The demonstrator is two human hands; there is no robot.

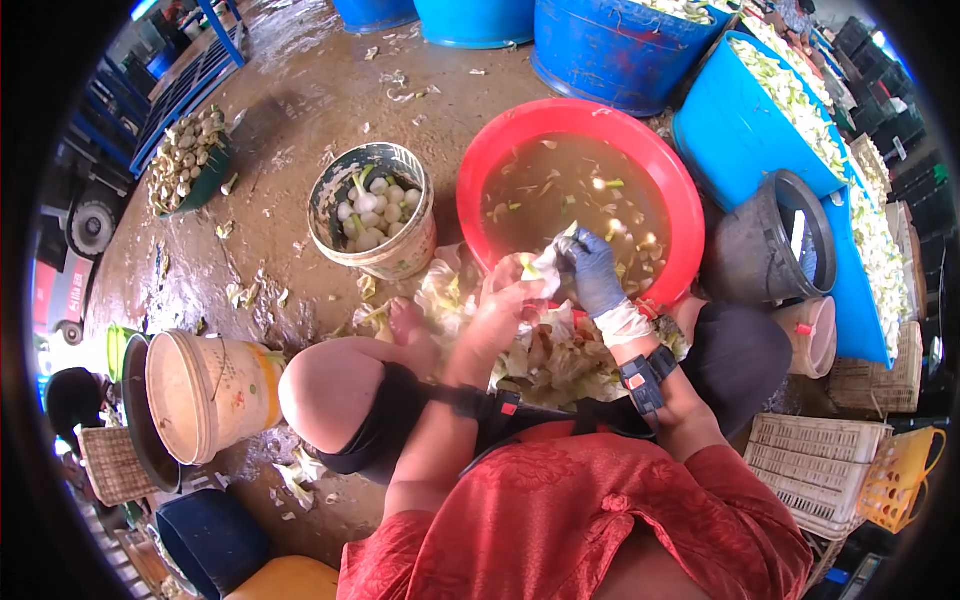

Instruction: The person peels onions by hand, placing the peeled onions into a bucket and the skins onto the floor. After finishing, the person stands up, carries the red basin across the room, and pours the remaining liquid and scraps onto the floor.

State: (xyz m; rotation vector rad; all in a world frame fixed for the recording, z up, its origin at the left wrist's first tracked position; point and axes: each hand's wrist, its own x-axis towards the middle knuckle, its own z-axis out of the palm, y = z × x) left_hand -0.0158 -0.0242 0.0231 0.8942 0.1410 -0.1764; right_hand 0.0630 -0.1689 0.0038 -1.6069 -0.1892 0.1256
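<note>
My left hand [512, 300] is bare and grips a pale, whitish vegetable piece [548, 265] at the near rim of the red basin [480, 160]. My right hand [596, 270], in a dark blue glove, holds the same piece from the right, fingers curled on its top. The basin holds murky brown water with floating scraps. Below my hands lies a heap of pale peelings [545, 355] between my knees. A black strap sits on each wrist.
A small bucket [400, 255] of peeled white bulbs stands left of the basin. An empty cream bucket [205, 395] lies on its side at left. Blue tubs [745, 130] of greens, a black bucket [760, 255] and white crates [815, 460] stand at right. The wet floor is strewn with scraps.
</note>
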